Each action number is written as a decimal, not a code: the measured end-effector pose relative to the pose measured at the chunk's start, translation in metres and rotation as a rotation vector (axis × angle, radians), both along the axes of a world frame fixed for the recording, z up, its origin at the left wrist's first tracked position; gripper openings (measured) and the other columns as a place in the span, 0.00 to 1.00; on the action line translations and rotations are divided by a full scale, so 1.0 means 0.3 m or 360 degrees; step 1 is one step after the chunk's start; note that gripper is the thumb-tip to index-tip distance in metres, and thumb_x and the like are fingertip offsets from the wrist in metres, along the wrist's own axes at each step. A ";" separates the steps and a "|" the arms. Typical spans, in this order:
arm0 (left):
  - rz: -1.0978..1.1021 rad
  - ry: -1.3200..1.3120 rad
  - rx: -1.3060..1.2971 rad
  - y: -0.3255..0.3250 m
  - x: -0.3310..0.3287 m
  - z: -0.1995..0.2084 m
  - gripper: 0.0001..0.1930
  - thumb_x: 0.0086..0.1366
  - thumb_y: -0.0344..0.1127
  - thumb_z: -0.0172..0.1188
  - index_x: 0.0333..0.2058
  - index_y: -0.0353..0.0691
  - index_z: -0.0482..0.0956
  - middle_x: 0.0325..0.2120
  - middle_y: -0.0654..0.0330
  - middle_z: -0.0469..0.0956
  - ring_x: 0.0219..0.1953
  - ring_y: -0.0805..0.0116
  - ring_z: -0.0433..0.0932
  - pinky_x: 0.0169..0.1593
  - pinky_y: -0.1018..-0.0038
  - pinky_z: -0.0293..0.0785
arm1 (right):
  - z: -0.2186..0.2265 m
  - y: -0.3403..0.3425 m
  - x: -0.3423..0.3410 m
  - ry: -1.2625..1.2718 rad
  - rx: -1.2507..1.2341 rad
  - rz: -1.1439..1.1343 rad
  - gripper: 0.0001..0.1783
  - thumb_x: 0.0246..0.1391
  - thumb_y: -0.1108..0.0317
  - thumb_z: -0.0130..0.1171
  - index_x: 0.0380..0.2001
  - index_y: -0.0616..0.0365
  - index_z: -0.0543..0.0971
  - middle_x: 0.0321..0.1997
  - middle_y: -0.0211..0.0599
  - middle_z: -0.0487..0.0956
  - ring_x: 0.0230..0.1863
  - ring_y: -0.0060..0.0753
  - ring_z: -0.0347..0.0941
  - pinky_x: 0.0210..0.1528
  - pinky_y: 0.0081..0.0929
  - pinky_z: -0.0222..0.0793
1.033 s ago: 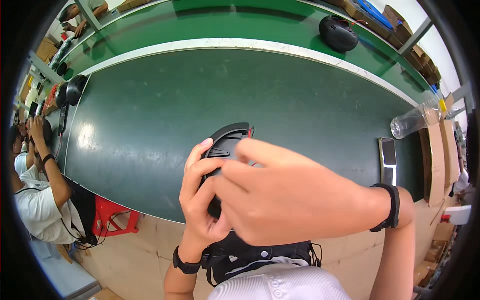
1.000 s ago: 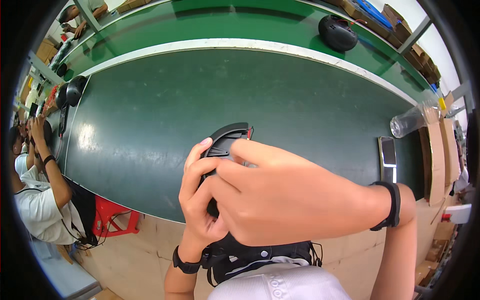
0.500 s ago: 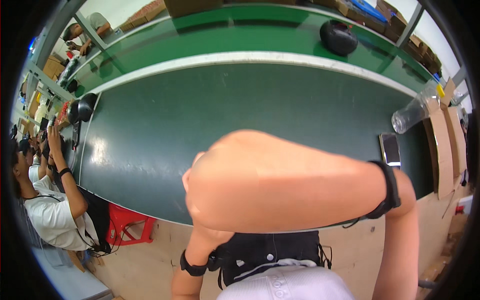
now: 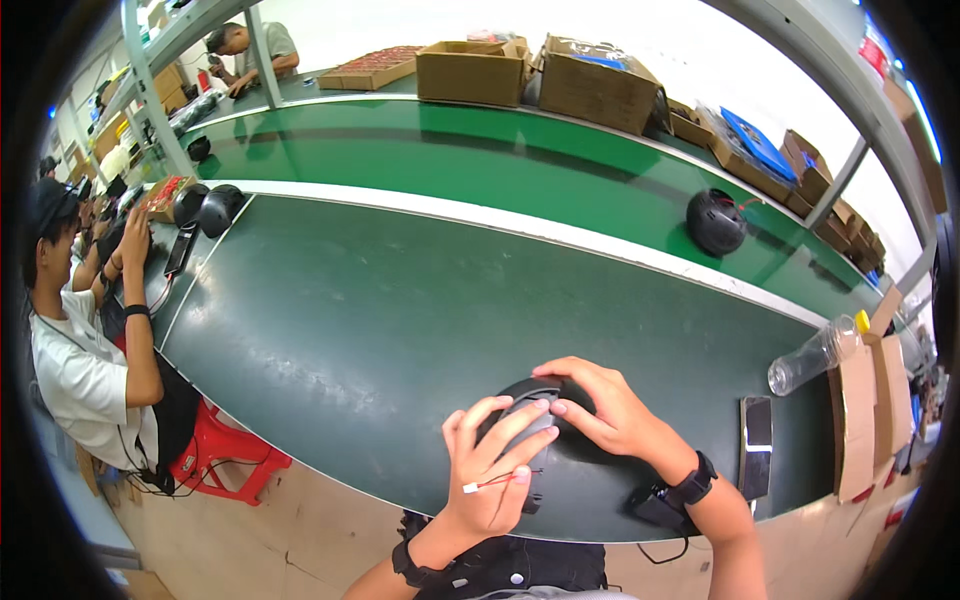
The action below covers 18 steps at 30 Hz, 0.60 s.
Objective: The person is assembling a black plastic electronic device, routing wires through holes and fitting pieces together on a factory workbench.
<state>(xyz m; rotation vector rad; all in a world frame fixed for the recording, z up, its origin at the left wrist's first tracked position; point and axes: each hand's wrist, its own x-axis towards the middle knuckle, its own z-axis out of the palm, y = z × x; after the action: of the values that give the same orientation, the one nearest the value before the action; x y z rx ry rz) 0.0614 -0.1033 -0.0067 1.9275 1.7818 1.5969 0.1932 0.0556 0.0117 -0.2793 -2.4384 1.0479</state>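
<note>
Near the front edge of the dark green table, both my hands are on a black rounded shell-like part with a grey piece on it. My left hand grips it from the left, fingers laid over the grey piece and thumb lower down. A thin red wire with a white connector shows against this hand. My right hand curls over the part's right side, thumb meeting the left fingertips. The part's underside is hidden. Beside my right wrist lies a black device with a cable.
At right are a smartphone, a clear bottle with a yellow cap and an opened cardboard box. A black round shell sits on the green belt behind. A co-worker works at left, near a red stool.
My right forearm no longer crosses the view over the left hand. The hands have separated and now hold the black part. The view has shifted, showing more of the boxes behind.
</note>
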 end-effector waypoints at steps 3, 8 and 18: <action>-0.0005 -0.0024 -0.0019 0.006 -0.004 0.001 0.18 0.60 0.35 0.46 0.43 0.41 0.82 0.52 0.59 0.75 0.55 0.55 0.66 0.55 0.59 0.55 | 0.003 -0.019 0.009 -0.0055 -0.0345 -0.0203 0.22 0.58 0.63 0.57 0.53 0.62 0.69 0.40 0.46 0.74 0.37 0.44 0.75 0.43 0.34 0.71; 0.0071 0.0052 -0.0050 0.019 -0.039 0.022 0.21 0.62 0.38 0.40 0.40 0.36 0.82 0.42 0.53 0.78 0.52 0.48 0.67 0.54 0.59 0.60 | 0.026 -0.032 0.019 -0.0250 -0.0096 -0.0225 0.20 0.56 0.67 0.58 0.50 0.60 0.70 0.34 0.45 0.74 0.32 0.43 0.73 0.36 0.34 0.70; -0.0051 0.0214 -0.0119 0.043 -0.025 0.032 0.17 0.58 0.36 0.47 0.40 0.39 0.82 0.44 0.59 0.75 0.51 0.53 0.67 0.52 0.59 0.56 | 0.082 -0.033 0.075 -0.0085 0.0034 -0.0491 0.03 0.52 0.75 0.59 0.30 0.63 0.79 0.26 0.40 0.76 0.24 0.38 0.71 0.26 0.30 0.67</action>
<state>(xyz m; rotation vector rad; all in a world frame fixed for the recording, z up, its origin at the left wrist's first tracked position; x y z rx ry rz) 0.0539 -0.0904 0.0030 2.0625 1.8204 1.4009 0.2157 0.0457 0.0364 -0.6602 -2.3528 0.8878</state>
